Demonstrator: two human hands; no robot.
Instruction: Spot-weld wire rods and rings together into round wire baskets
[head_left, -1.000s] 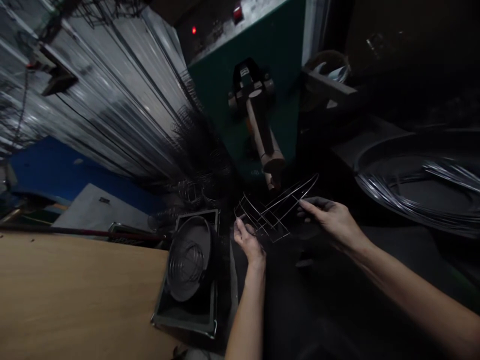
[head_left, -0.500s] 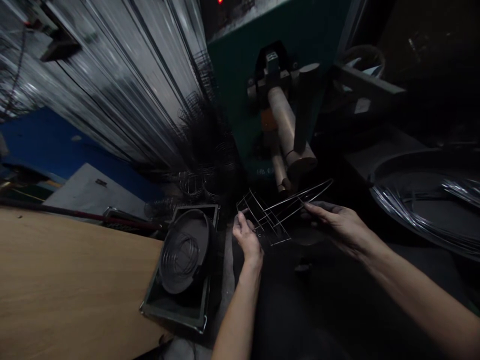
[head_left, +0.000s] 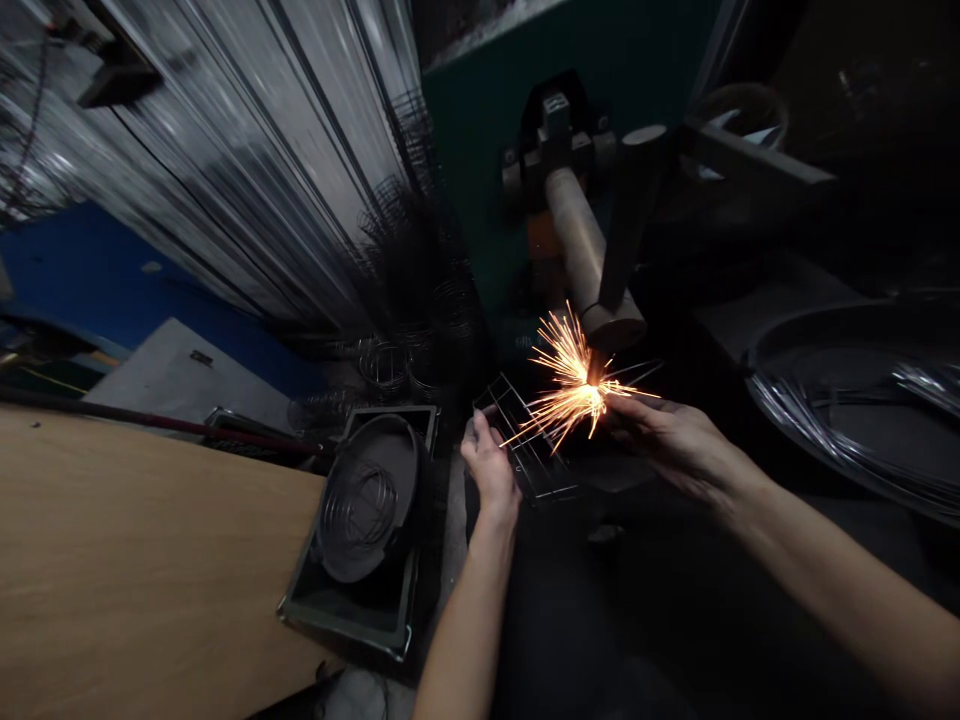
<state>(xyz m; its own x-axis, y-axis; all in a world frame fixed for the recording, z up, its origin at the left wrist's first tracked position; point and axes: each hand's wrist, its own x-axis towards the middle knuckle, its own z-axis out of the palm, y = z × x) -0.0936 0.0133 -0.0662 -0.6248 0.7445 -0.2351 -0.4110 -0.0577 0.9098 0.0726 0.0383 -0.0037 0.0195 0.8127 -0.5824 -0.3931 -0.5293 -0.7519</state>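
Observation:
My left hand (head_left: 493, 462) is closed on the left end of a thin wire rack (head_left: 525, 455), thumb on top. At the rack's right part, my right hand (head_left: 679, 437) pinches the wire close to the glow. A burst of orange sparks (head_left: 589, 390) flies out between my hands, at the tip below the thick metal cylinder of a spot welder (head_left: 589, 255). The glare hides where the electrode meets the wires. The far looped end of the rack shows faintly beyond my right fingers.
A green machine body (head_left: 480, 200) stands behind the welder arm. On the left, a round dark pan (head_left: 409, 470) with wire rings rests on a metal frame (head_left: 375, 638) beside a wooden board (head_left: 150, 560). Wire coils (head_left: 810, 430) lie in a round holder on the right.
Sparks have burst out at the welder tip, where none showed before. Both hands keep their hold on the wire rack, nearly in place. The view has shifted slightly.

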